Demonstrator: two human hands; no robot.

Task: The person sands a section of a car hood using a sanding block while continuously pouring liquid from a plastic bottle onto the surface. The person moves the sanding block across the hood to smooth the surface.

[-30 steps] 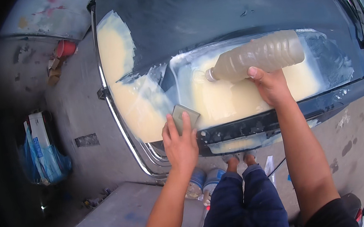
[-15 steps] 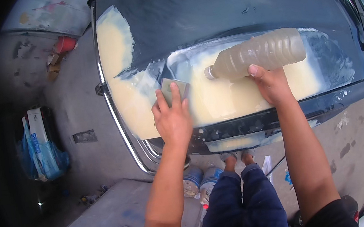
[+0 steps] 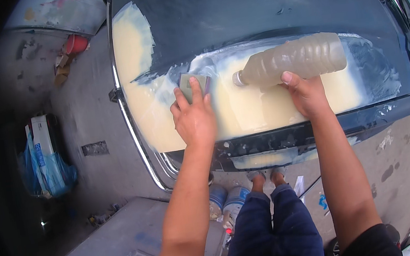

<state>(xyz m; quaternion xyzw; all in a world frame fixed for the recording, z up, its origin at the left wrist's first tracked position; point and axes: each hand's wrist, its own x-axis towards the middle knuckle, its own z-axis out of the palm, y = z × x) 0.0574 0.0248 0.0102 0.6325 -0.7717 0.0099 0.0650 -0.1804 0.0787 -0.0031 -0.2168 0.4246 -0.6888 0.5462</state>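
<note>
Bodywork [image 3: 231, 13] underneath; right fingers [image 3: 290, 80] clasp crosswise bottle [image 3: 304, 55], cap [image 3: 237, 78] leftward; left fingers [image 3: 195, 92] straddle block [image 3: 202, 83].

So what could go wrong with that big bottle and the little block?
The right hand holds the plastic bottle on its side, so it might slip or, if its white top isn't tight, spill onto the cream patch.

The left hand has its fingers on top of the flat block; the surface looks shiny, so the block could skid.
</note>
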